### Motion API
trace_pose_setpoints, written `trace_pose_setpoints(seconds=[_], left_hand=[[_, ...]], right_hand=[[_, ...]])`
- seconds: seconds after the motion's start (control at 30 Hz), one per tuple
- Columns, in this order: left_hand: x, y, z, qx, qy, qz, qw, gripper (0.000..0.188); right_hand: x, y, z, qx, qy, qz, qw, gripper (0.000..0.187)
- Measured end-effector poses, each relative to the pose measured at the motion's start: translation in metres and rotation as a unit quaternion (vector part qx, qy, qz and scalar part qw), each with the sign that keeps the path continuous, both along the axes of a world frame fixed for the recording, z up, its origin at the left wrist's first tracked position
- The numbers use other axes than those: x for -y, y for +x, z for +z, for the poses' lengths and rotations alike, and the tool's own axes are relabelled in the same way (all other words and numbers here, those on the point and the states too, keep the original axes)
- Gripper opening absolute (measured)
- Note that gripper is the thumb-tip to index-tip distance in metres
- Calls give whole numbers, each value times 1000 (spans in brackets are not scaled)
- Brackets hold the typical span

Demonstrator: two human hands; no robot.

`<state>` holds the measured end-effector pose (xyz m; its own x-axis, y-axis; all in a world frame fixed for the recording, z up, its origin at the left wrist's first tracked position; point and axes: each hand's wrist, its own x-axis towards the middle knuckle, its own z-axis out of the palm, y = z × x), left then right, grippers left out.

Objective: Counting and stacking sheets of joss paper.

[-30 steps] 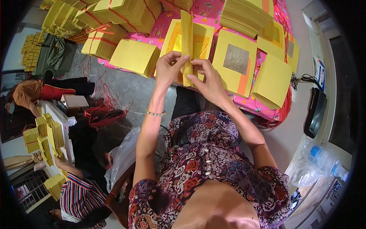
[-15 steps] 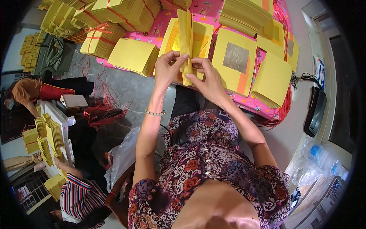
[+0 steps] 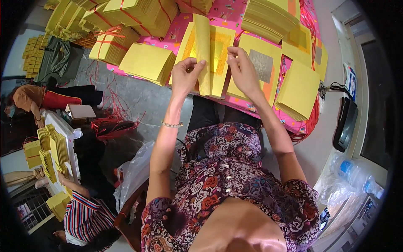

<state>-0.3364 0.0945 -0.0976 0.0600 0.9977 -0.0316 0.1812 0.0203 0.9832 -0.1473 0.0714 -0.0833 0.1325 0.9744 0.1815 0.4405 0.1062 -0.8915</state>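
My left hand [image 3: 187,75] pinches the lower part of a folded wad of yellow paper sheets [image 3: 202,50], which stands on edge. Beneath the wad lies a yellow sheet with a shiny gold square in an orange frame [image 3: 224,46]. To the right, my right hand [image 3: 244,71] is off the wad, its fingers loosely bent and apart with nothing in them. It hovers at the left edge of a yellow sheet with a silver-grey square and an orange strip [image 3: 261,67]. Folded yellow stacks lie at the left [image 3: 145,61] and the right [image 3: 297,90].
A pink patterned cloth [image 3: 228,10] covers the table. Yellow bundles tied with red string [image 3: 140,14] stand at the back, with a tall stack [image 3: 270,21] at the far right. Red strings hang off the right edge. At the left, two people handle yellow paper on a white table [image 3: 73,153].
My right hand has let go of the folded wad and moved right, over the silver-square sheet. The wad leans more to the left, baring more of the gold square.
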Motion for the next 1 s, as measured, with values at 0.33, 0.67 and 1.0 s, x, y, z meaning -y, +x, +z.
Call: trace_pose_setpoints(seconds=[0.33, 0.67, 1.0], left_hand=[[3, 6, 2, 47, 77, 46, 995, 43], [3, 13, 10, -136, 43, -22, 989, 29], [1, 17, -4, -177, 110, -2, 978, 58]], right_hand=[[17, 27, -2, 90, 12, 75, 993, 27], [52, 2, -12, 116, -11, 68, 991, 52], [55, -19, -3, 81, 10, 82, 993, 62]])
